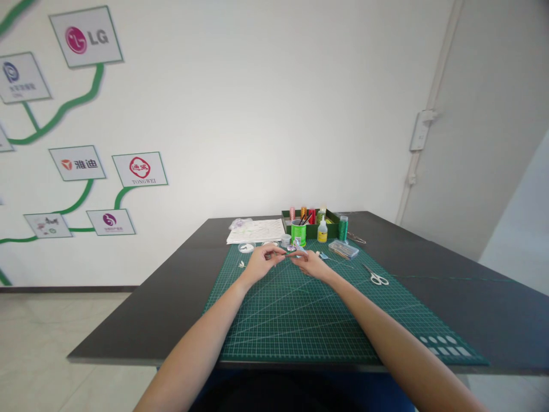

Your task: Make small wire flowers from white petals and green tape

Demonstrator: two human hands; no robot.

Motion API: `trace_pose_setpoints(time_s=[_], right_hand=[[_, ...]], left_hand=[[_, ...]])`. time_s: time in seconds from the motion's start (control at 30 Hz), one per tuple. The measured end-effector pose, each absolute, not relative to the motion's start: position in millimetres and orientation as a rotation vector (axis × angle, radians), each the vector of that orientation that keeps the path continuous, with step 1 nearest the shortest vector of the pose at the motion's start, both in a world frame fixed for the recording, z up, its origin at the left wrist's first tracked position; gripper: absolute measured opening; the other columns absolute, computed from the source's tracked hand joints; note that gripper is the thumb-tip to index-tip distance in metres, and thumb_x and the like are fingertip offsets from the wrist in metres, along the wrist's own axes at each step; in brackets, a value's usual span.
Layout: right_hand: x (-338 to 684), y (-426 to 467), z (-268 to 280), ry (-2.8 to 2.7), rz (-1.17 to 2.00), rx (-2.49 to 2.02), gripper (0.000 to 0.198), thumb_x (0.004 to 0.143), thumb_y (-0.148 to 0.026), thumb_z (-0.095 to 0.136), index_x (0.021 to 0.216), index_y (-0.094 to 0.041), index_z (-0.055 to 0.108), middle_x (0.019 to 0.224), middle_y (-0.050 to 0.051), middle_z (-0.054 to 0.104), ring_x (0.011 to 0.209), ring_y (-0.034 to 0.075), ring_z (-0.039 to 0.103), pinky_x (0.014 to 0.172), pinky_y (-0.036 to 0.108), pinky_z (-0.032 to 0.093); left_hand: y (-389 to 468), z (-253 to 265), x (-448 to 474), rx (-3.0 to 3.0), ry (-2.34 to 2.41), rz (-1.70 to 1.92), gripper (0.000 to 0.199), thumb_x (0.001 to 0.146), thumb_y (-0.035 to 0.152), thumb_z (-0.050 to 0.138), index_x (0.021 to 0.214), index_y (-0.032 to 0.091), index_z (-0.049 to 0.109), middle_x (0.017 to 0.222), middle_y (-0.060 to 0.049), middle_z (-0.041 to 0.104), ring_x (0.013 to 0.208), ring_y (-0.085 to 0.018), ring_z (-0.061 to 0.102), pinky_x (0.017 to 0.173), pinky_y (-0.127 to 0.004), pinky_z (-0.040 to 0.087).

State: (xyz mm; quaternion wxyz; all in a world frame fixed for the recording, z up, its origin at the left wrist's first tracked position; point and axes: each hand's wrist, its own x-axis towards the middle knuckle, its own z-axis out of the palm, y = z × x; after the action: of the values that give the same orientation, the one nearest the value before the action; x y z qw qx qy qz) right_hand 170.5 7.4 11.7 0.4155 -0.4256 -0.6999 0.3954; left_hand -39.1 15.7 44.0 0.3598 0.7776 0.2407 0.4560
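My left hand (262,262) and my right hand (312,264) meet over the far part of a green cutting mat (300,320). Both are closed in a pinch, fingertips almost touching. Between them is a thin dark piece (286,254), too small to name. A small white petal-like piece (242,264) lies left of my left hand. Just beyond my fingers stand a small white cup (285,240) and a bright green tin (298,233) with dark-handled tools in it. Light blue material (299,246) shows behind my right fingertips, partly hidden.
White-handled scissors (377,278) lie at the right, near a clear plastic case (343,249). A glue bottle (322,230) and a green thread spool (343,228) stand by a dark green box (333,216) of thread spools. White sheets (257,230) lie at the back left, behind a shallow round dish (246,248).
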Motion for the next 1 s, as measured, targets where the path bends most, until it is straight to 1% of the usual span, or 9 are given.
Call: trace_pose_setpoints(time_s=[0.1, 0.23, 0.53, 0.63, 0.77, 1.0], right_hand=[[169.5, 5.7, 13.2, -1.781, 1.031, -1.066, 0.047, 0.080, -0.045, 0.060, 0.110, -0.009, 0.067, 0.039, -0.011, 0.029, 0.034, 0.006, 0.024, 0.036, 0.020, 0.018], [168.4, 1.8, 16.4, -1.805, 1.027, -1.066, 0.047, 0.081, -0.044, 0.060, 0.110, -0.009, 0.068, 0.040, -0.011, 0.030, 0.034, 0.006, 0.025, 0.036, 0.020, 0.018], [165.7, -4.4, 20.6, -1.848, 1.030, -1.073, 0.044, 0.082, -0.041, 0.058, 0.110, -0.009, 0.069, 0.039, -0.011, 0.031, 0.034, 0.006, 0.024, 0.035, 0.020, 0.019], [165.1, -5.3, 21.6, -1.854, 1.028, -1.079, 0.042, 0.083, -0.040, 0.058, 0.109, -0.009, 0.069, 0.039, -0.011, 0.031, 0.034, 0.006, 0.025, 0.036, 0.020, 0.019], [164.7, -4.4, 20.9, -1.856, 1.020, -1.085, 0.042, 0.082, -0.040, 0.058, 0.108, -0.009, 0.070, 0.039, -0.011, 0.031, 0.034, 0.006, 0.024, 0.036, 0.020, 0.018], [165.4, -3.6, 19.4, -1.883, 0.996, -1.078, 0.040, 0.083, -0.041, 0.058, 0.106, -0.010, 0.070, 0.039, -0.010, 0.031, 0.035, 0.006, 0.023, 0.037, 0.019, 0.017]], left_hand=[[16.7, 44.1, -38.9, 1.950, 0.644, 1.220, 0.024, 0.077, 0.034, 0.072, 0.090, 0.014, 0.073, 0.074, -0.003, 0.065, 0.055, -0.010, 0.052, 0.054, -0.023, 0.041], [16.3, 45.8, -38.5, 1.903, 0.671, 1.261, 0.024, 0.075, 0.033, 0.073, 0.088, 0.013, 0.072, 0.072, -0.003, 0.066, 0.053, -0.010, 0.052, 0.053, -0.023, 0.042], [16.4, 47.3, -39.5, 1.887, 0.716, 1.297, 0.023, 0.075, 0.033, 0.072, 0.087, 0.013, 0.071, 0.058, 0.000, 0.059, 0.051, -0.010, 0.050, 0.055, -0.023, 0.040], [16.4, 48.0, -39.7, 1.867, 0.707, 1.310, 0.024, 0.075, 0.033, 0.072, 0.089, 0.013, 0.070, 0.063, 0.000, 0.060, 0.051, -0.010, 0.050, 0.054, -0.023, 0.040], [17.6, 48.3, -40.4, 1.872, 0.670, 1.308, 0.029, 0.076, 0.033, 0.071, 0.097, 0.014, 0.072, 0.069, -0.001, 0.062, 0.053, -0.009, 0.051, 0.054, -0.023, 0.041], [21.3, 46.1, -41.1, 1.880, 0.688, 1.321, 0.026, 0.076, 0.032, 0.071, 0.094, 0.014, 0.074, 0.074, -0.003, 0.066, 0.052, -0.009, 0.050, 0.055, -0.023, 0.042]])
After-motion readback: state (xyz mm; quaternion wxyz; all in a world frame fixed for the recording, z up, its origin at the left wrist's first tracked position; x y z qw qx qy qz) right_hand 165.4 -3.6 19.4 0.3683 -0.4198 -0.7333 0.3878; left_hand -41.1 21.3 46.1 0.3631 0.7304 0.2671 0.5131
